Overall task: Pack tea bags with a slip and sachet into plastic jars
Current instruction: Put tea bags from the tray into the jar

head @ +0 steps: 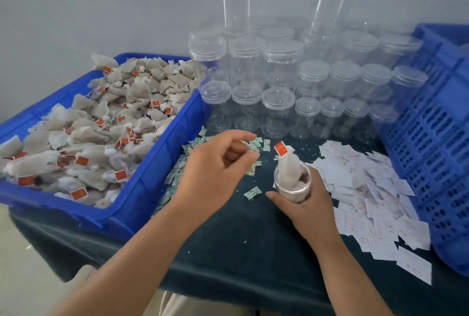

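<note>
The right hand [307,204] grips an open plastic jar [291,189], upright on the dark tabletop [241,234], with thumb on its near left side and fingers [316,181] wrapped round the right. Tea bags fill the jar, and one tea bag [288,166] sticks out above the rim, its red tag [280,149] pointing up and away.

The left hand [215,168] hovers just left of the jar with its fingers [241,135] curled toward the thumb. A pale scrap [252,168] shows at the fingertips (it is blurred), so I cannot tell whether they pinch it or close on nothing.

Small green-and-white sachets [257,144] lie scattered under and just beyond the left fingers, with one loose sachet [252,192] between the two hands. White slips [368,189] lie heaped just right of the right fingers. Left of the left fingers sits a blue bin [157,163] piled with tea bags [114,118]. Beyond both hands stand rows of empty lidded jars [279,102], and a blue slotted crate [436,125] stands past the slips.
</note>
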Demonstrator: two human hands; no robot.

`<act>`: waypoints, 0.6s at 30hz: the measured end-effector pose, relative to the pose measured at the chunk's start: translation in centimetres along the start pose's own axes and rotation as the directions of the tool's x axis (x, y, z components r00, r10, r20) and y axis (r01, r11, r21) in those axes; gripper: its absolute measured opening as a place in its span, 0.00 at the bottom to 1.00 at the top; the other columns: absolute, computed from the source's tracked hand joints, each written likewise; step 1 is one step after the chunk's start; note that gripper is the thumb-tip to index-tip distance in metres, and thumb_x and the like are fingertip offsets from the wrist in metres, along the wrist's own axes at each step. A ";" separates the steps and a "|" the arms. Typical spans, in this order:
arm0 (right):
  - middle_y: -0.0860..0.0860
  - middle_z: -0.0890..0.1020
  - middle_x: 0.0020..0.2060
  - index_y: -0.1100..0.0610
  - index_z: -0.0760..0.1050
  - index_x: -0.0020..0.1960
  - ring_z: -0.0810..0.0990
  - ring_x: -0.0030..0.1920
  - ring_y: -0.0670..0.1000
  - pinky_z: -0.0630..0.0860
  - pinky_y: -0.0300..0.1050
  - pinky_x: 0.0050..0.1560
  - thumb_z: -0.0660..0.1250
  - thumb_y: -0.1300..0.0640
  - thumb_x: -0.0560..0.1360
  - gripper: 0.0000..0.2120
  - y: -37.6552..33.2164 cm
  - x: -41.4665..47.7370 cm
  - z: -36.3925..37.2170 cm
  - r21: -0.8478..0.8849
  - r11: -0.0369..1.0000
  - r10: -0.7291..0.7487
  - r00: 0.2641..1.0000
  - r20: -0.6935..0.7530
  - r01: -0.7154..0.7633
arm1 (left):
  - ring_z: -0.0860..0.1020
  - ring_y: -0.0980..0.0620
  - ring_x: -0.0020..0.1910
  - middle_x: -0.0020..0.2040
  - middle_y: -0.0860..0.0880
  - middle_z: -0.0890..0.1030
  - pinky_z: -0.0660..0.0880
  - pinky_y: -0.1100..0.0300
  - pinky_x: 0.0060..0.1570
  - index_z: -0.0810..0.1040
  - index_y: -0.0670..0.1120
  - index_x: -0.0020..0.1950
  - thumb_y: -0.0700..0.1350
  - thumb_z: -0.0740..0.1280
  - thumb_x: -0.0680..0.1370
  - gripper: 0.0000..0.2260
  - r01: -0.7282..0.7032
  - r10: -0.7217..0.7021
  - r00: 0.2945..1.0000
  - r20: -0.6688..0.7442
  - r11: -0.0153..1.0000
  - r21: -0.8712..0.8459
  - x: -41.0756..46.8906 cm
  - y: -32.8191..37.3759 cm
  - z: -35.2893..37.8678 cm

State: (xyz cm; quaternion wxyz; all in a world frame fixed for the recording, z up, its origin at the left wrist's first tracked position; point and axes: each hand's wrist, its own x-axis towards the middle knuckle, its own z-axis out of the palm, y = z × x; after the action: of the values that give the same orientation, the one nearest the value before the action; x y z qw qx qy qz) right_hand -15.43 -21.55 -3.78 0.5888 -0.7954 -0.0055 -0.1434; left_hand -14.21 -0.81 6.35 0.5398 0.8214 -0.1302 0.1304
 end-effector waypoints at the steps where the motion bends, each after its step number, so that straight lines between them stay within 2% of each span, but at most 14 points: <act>1: 0.32 0.81 0.57 0.37 0.74 0.62 0.81 0.60 0.39 0.72 0.25 0.54 0.83 0.36 0.60 0.34 -0.1 0.0 0.0 0.005 1.000 -0.005 1.000 -0.003 0.005 | 0.84 0.60 0.46 0.47 0.62 0.85 0.76 0.73 0.44 0.82 0.62 0.55 0.50 0.75 0.78 0.09 -0.042 0.043 0.999 0.006 0.998 -0.036 -0.1 1.0 0.9; 4: 0.37 0.83 0.56 0.35 0.76 0.61 0.83 0.58 0.43 0.76 0.30 0.52 0.84 0.39 0.63 0.29 -0.2 -0.3 0.1 0.020 1.000 -0.019 1.000 0.016 0.019 | 0.84 0.58 0.46 0.45 0.60 0.85 0.80 0.67 0.45 0.83 0.59 0.52 0.50 0.77 0.77 0.07 -0.061 0.062 0.998 0.025 0.998 -0.034 0.2 2.4 3.8; 6: 0.38 0.84 0.55 0.33 0.76 0.60 0.84 0.55 0.43 0.77 0.31 0.50 0.83 0.40 0.65 0.27 -0.4 -0.5 0.1 0.022 0.999 -0.024 0.999 0.032 0.023 | 0.82 0.62 0.48 0.43 0.61 0.84 0.78 0.67 0.47 0.84 0.58 0.50 0.51 0.76 0.77 0.04 -0.077 0.066 0.994 0.083 0.987 0.142 0.6 2.3 5.3; 8: 0.37 0.85 0.54 0.33 0.76 0.58 0.85 0.53 0.42 0.77 0.30 0.48 0.82 0.41 0.65 0.25 -0.4 -0.6 0.0 0.025 0.999 -0.023 0.999 0.034 0.022 | 0.78 0.62 0.51 0.44 0.60 0.82 0.74 0.65 0.49 0.85 0.59 0.50 0.53 0.75 0.77 0.03 -0.117 0.064 0.986 0.154 0.926 0.360 0.8 1.8 6.1; 11: 0.38 0.86 0.52 0.31 0.76 0.56 0.85 0.52 0.42 0.77 0.29 0.46 0.81 0.40 0.65 0.24 -0.4 -0.6 0.0 0.036 0.999 -0.009 1.000 0.019 0.008 | 0.75 0.61 0.54 0.49 0.57 0.81 0.73 0.62 0.55 0.86 0.62 0.54 0.51 0.73 0.79 0.07 -0.136 0.028 0.965 0.259 0.902 0.409 0.8 1.1 6.0; 13: 0.38 0.86 0.52 0.32 0.76 0.57 0.85 0.52 0.42 0.77 0.30 0.46 0.82 0.38 0.65 0.24 -0.4 -0.5 0.1 0.047 0.999 -0.006 1.000 0.007 0.006 | 0.77 0.61 0.54 0.53 0.59 0.81 0.75 0.61 0.55 0.82 0.61 0.58 0.49 0.72 0.78 0.10 -0.148 0.042 0.967 0.252 0.896 0.419 1.2 1.0 5.4; 16: 0.41 0.86 0.53 0.36 0.77 0.58 0.86 0.53 0.45 0.78 0.33 0.47 0.83 0.38 0.66 0.25 -0.1 -0.3 0.4 0.048 0.999 -0.015 1.000 0.009 0.015 | 0.77 0.59 0.54 0.58 0.60 0.77 0.75 0.60 0.56 0.79 0.57 0.63 0.51 0.76 0.75 0.17 -0.124 0.047 0.985 0.169 0.868 0.481 1.5 0.9 4.8; 18: 0.41 0.86 0.53 0.37 0.76 0.58 0.85 0.52 0.46 0.78 0.33 0.47 0.83 0.37 0.66 0.25 0.1 -0.4 0.5 0.027 1.000 -0.008 1.000 0.017 0.007 | 0.79 0.56 0.53 0.54 0.58 0.81 0.76 0.57 0.55 0.83 0.55 0.59 0.50 0.75 0.75 0.13 -0.159 0.074 0.981 0.181 0.842 0.516 1.3 1.1 4.8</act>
State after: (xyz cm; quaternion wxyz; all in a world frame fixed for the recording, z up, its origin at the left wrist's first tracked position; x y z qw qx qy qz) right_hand -15.70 -21.07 -4.09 0.5987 -0.7887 -0.0154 -0.1387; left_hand -13.01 -5.78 5.95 0.2729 0.9360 -0.1804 0.1298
